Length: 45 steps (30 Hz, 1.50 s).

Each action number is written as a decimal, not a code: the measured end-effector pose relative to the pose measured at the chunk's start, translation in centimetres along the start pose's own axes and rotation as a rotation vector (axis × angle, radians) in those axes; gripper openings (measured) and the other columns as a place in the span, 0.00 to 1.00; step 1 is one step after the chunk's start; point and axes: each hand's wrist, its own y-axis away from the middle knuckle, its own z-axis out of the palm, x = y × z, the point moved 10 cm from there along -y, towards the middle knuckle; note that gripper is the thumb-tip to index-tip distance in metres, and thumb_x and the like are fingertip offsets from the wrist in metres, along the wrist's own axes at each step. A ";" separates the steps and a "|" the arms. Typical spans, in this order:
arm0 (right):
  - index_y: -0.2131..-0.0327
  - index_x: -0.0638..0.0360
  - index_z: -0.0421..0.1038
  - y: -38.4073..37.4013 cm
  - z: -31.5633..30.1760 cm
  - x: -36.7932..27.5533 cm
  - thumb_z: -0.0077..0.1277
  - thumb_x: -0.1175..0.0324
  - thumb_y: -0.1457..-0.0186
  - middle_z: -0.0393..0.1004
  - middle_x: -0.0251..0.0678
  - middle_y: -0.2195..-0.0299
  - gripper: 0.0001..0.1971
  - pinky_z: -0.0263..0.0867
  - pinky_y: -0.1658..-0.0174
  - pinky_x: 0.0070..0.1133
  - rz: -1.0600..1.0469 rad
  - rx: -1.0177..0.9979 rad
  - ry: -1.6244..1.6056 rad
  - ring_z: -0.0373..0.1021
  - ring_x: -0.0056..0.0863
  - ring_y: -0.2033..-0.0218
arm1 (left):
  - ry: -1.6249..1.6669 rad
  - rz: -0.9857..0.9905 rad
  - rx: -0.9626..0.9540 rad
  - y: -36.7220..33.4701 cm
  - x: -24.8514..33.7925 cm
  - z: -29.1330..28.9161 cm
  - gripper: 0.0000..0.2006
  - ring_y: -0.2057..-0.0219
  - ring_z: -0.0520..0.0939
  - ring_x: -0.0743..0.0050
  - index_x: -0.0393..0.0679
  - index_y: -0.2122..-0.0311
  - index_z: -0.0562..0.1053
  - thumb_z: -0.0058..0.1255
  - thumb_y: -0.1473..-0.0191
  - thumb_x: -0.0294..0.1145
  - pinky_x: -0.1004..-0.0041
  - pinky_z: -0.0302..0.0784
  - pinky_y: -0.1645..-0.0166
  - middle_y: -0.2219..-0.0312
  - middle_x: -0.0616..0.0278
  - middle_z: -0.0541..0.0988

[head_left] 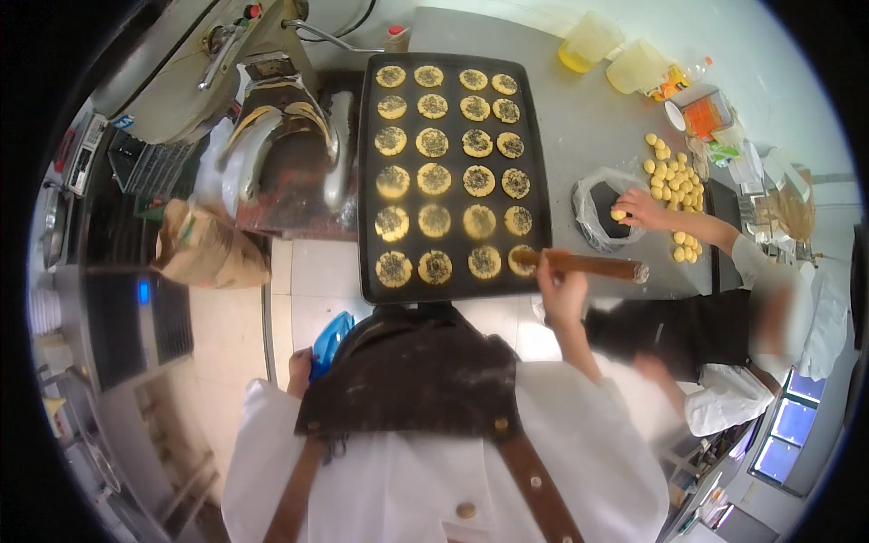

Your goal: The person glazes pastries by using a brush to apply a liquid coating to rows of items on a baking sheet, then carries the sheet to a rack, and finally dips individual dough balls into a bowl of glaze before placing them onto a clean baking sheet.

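Observation:
A large black baking tray [453, 294] holds rows of flat round yellow cookies [434, 179] sprinkled with dark seeds. My right hand [563, 288] grips a brown wooden rolling pin [597, 265] lying sideways. The pin's left end is over the nearest right-hand cookie [520, 269] and partly covers it; whether it touches cannot be told. Low at my left side, my left hand [300, 369] is closed on a blue plastic packet [331, 344], with most of its fingers hidden behind it.
At right, a co-worker's hand [641, 210] holds a dough ball [618, 215] by a plastic-lined container [593, 235]. Many dough balls [670, 181] lie on the grey table [566, 127]. Beyond stand yellow-tinted jugs [588, 43]. Left are a machine [290, 163] and a brown paper sack [210, 249].

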 end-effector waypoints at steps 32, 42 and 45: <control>0.61 0.68 0.74 -21.9 6.9 8.6 0.51 0.51 0.42 0.79 0.52 0.64 0.24 0.71 0.57 0.38 0.242 -0.589 0.622 0.76 0.47 0.61 | 0.266 -0.011 0.286 11.9 23.5 -8.9 0.20 0.74 0.73 0.81 0.37 0.52 0.76 0.53 0.39 0.44 0.80 0.67 0.69 0.76 0.64 0.77; 0.36 0.61 0.52 -3.7 9.8 -20.0 0.66 0.60 0.50 0.54 0.45 0.36 0.43 0.57 0.36 0.36 -0.441 -1.134 -0.877 0.56 0.40 0.35 | 0.795 0.881 -0.525 21.8 56.9 1.0 0.15 0.72 0.76 0.72 0.42 0.48 0.71 0.47 0.35 0.36 0.76 0.72 0.70 0.55 0.50 0.80; 0.36 0.63 0.49 -0.3 8.8 -23.9 0.66 0.62 0.51 0.55 0.47 0.38 0.45 0.57 0.37 0.33 -0.673 -1.254 -0.778 0.57 0.39 0.37 | 0.119 1.178 -0.198 24.8 65.8 3.8 0.20 0.58 0.78 0.60 0.42 0.49 0.74 0.58 0.47 0.34 0.66 0.71 0.48 0.58 0.55 0.80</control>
